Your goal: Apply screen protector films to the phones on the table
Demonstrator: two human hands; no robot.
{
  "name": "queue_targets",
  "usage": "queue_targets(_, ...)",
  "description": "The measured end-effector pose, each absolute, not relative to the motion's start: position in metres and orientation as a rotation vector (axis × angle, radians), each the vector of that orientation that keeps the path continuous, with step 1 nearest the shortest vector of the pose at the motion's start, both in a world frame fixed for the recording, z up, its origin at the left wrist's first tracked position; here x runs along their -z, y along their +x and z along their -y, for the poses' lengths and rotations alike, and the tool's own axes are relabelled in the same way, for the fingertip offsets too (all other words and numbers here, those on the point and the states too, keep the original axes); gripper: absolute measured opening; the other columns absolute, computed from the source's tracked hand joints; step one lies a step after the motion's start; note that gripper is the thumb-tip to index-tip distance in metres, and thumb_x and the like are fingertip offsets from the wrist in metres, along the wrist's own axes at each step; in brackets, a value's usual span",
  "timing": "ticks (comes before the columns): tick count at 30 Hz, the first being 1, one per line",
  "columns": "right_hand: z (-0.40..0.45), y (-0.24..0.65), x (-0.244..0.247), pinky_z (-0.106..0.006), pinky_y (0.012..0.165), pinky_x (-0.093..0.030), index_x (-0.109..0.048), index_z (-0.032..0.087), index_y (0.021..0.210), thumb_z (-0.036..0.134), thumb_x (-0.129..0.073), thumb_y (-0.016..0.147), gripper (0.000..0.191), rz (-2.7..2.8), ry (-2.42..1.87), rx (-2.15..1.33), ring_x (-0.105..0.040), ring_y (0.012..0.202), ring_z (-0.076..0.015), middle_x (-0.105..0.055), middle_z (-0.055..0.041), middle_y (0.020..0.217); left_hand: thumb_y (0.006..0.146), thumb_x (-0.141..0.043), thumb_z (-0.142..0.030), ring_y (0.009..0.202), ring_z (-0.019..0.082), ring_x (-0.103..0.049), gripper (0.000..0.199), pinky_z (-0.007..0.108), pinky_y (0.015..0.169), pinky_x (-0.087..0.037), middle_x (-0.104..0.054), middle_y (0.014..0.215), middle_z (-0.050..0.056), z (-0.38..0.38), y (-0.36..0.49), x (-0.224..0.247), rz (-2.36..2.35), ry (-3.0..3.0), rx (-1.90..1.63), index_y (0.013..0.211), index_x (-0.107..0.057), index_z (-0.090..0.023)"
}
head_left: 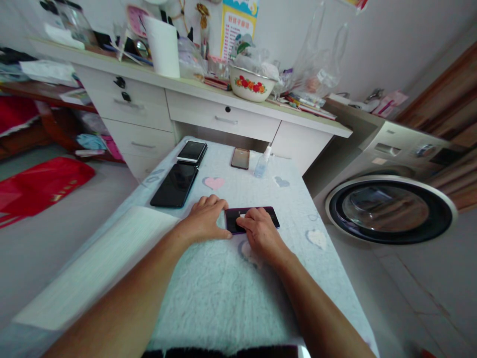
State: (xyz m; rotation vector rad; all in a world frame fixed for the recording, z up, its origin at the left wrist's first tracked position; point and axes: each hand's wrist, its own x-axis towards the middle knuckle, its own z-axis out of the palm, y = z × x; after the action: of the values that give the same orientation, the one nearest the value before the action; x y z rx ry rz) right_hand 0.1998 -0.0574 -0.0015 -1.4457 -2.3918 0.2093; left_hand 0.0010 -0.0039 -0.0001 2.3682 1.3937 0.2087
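Head view: between the bench's (208, 298) side edges, the left hand (204, 219), fingers apart, braces a phone (231, 221); the right hand's (261, 233), pinched on a white scrap (242, 216), apparently wipe, needing even pressure.

I see smooth, glossy glass on the phone (271, 215); the small scrap (242, 216) on it looks matt, paper or cloth, I can't tell which. My tablecloth (208, 293) is soft, matt, faintly rumpled cloth. The bottle (262, 164) looks like clear, smooth plastic. Beyond, I make out a shiny enamel-like bowl (252, 85), a matt paper roll (162, 48) and a washer (400, 144) with a satin, metallic-looking front.
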Motion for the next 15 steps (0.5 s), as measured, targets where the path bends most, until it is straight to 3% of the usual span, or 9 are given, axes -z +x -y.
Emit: queue_targets(15,0.065,0.205,-0.008,-0.031,0.074,-0.034,-0.074,0.021,0.092,0.003,-0.051,0.083,0.031,2.446,-1.341,-0.279,-0.044,0.081,-0.0179,-0.055,-0.0042,0.084,0.057,-0.070,-0.056,0.112,0.032,-0.045,0.063,0.041,0.094,-0.040,-0.051,0.115,0.007,0.006,0.002,-0.005,-1.398,2.346,-0.184,0.109,-0.053,-0.025)
